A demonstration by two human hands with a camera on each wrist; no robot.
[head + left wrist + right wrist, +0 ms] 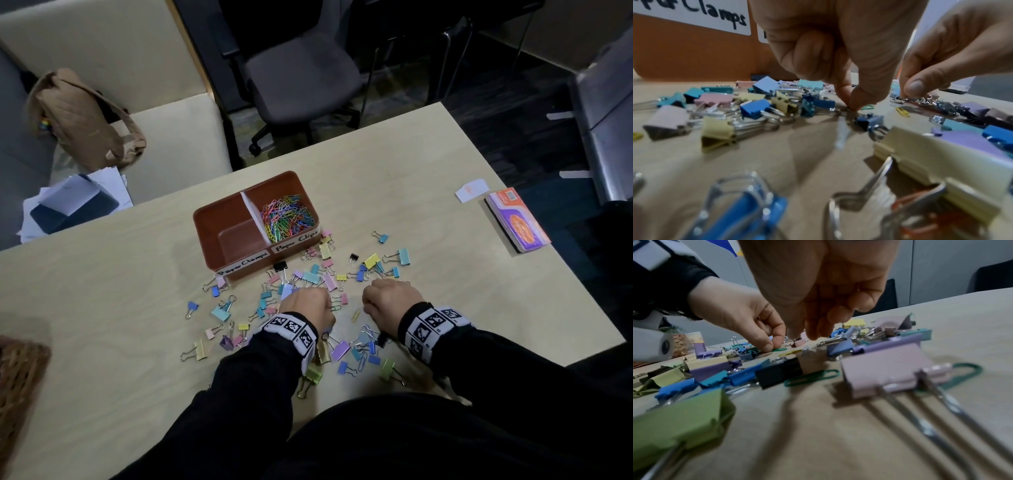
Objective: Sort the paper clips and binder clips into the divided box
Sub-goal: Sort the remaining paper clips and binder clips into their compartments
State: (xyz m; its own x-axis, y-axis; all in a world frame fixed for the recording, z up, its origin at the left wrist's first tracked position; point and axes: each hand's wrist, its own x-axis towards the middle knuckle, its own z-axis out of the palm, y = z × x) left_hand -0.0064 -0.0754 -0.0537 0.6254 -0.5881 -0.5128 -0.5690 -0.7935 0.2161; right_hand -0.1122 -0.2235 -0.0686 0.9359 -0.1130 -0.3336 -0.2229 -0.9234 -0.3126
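A brown divided box (205, 219) stands mid-table; its right half holds colourful paper clips (286, 219) and its left half, labelled "Paper Clamps" (694, 17), is bare. Pastel binder clips (310, 275) lie scattered in front of it and around both hands. My left hand (330, 306) (851, 105) (772, 346) pinches the end of a green paper clip (868, 107) (780, 349) on the table. A yellow paper clip (356, 314) (790, 352) lies between the hands. My right hand (368, 305) (904, 95) (801, 337) has curled fingers pointing down at the table; whether it holds anything is hidden.
Two more green paper clips (812, 378) lie among binder clips close to my right wrist. An orange-and-purple packet (517, 221) and a white card (472, 190) sit at the table's right. A wicker basket (17, 377) is at the left edge, an office chair (301, 68) beyond.
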